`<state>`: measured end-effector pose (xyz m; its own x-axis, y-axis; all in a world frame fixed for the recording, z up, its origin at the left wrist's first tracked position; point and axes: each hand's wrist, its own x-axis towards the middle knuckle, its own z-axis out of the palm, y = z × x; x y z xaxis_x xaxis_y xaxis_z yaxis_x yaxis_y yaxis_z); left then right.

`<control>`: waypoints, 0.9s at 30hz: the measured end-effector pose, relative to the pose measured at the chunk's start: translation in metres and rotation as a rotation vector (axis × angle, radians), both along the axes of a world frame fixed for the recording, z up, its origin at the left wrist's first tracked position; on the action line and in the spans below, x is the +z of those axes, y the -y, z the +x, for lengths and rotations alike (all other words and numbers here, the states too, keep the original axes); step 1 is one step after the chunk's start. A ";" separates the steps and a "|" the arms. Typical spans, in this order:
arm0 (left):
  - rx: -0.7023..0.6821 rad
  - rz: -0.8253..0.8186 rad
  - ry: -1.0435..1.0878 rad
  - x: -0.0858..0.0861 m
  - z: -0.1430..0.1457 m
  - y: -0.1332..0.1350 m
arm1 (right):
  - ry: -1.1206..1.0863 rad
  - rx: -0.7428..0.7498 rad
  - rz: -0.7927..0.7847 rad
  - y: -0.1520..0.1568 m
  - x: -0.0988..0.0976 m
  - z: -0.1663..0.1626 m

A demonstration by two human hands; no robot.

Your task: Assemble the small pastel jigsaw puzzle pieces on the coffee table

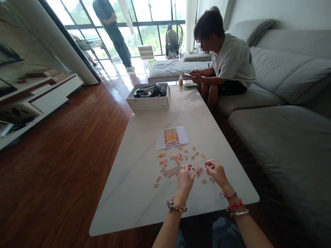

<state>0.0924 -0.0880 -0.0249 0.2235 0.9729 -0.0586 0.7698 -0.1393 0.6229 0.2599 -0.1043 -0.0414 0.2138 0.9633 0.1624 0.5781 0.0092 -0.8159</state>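
Many small jigsaw puzzle pieces [180, 157] in orange, pink and cream lie scattered on the white marble-look table [124, 193]. My left hand [185, 178] is over the near side of the scatter, fingers pinched around a small reddish puzzle piece [192, 168]. To its right, my right hand [216, 173] is closed in a pinch above a few loose pieces; what its fingertips hold, if anything, is too small to make out. Between the hands sits a pink cluster of pieces [199, 171]. Beyond the scatter lies a paper sheet [171, 137] printed with a yellow figure.
An open white box [148, 103] with a dark device inside stands farther up the table, near a small bottle [180, 80]. A person [230, 58] sits on the grey sofa [279, 127] at the right, holding a phone. Another person [113, 32] stands by the windows.
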 end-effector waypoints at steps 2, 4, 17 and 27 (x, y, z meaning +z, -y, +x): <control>-0.008 0.008 -0.006 0.000 0.002 0.002 | -0.013 -0.009 -0.002 0.001 0.001 0.000; -0.017 0.017 -0.005 0.001 0.005 0.002 | -0.020 -0.015 0.000 0.001 0.002 0.001; -0.033 0.028 0.018 -0.003 0.011 0.007 | -0.030 -0.036 0.009 0.011 0.004 0.008; -0.062 0.031 0.020 -0.001 0.008 0.021 | -0.027 -0.050 -0.031 0.037 0.002 0.014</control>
